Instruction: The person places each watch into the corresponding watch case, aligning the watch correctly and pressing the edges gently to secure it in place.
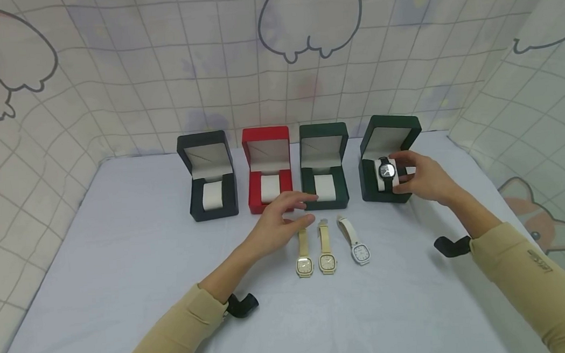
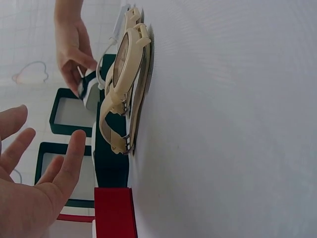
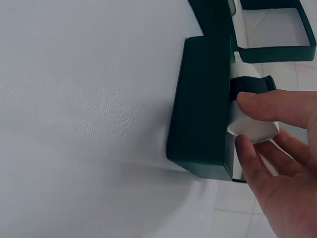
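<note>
At the far right, my right hand [image 1: 425, 177] grips a white cushion [image 3: 252, 126] that carries a black-strapped watch [image 1: 387, 171]. The cushion sits partly in the open dark green box [image 1: 385, 196], thumb and fingers around its end in the right wrist view. My left hand [image 1: 280, 225] hovers in front of the red box [image 1: 265, 133] and the middle green box [image 1: 322, 132], fingers spread and holding nothing. Just right of it lie two gold watches, one nearer [image 1: 304, 266] and one beside it [image 1: 327, 262], then a white-strapped watch [image 1: 360, 251].
A dark box [image 1: 214, 210] with its lid up stands at the left end of the row. White cushions fill the three other boxes. Behind the row rises a grid-patterned cloth [image 1: 161, 92], and a white cloth [image 1: 122, 262] covers the table.
</note>
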The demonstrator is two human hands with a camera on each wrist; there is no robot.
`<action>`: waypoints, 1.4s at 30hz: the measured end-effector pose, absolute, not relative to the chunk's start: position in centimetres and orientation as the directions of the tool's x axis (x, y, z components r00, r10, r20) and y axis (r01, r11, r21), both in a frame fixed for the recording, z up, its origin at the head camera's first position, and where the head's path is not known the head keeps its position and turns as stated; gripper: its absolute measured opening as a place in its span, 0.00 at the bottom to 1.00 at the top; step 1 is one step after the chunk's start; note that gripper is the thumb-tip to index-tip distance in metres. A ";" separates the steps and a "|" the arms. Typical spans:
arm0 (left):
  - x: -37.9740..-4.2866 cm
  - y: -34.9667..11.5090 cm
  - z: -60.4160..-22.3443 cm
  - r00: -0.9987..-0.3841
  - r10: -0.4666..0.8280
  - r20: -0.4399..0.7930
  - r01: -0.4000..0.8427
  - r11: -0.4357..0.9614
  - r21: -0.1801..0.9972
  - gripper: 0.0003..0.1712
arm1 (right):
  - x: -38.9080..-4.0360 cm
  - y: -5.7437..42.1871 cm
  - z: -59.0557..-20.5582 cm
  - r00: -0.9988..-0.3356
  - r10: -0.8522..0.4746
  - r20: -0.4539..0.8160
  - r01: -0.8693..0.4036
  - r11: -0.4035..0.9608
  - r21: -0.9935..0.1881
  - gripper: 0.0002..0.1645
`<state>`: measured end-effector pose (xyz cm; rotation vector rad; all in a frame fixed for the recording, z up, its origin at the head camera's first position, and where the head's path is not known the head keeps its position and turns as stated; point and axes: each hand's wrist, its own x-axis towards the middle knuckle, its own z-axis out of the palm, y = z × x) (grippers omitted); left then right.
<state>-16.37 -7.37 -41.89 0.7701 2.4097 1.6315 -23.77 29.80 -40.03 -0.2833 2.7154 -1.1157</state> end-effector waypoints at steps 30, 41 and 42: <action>-16.7 -6.5 -42.0 -0.852 0.498 0.161 0.336 0.285 0.898 0.25 | -23.4 30.6 -40.7 -0.929 -0.316 -0.194 -0.078 0.680 -0.729 0.45; -17.7 -4.6 -41.3 -0.825 0.541 0.162 0.361 0.284 0.888 0.25 | -24.2 30.6 -40.2 -0.919 -0.347 -0.185 -0.141 0.731 -0.667 0.43; -17.8 -4.4 -41.2 -0.822 0.546 0.162 0.363 0.282 0.888 0.25 | -24.3 30.6 -40.2 -0.921 -0.346 -0.181 -0.146 0.735 -0.662 0.43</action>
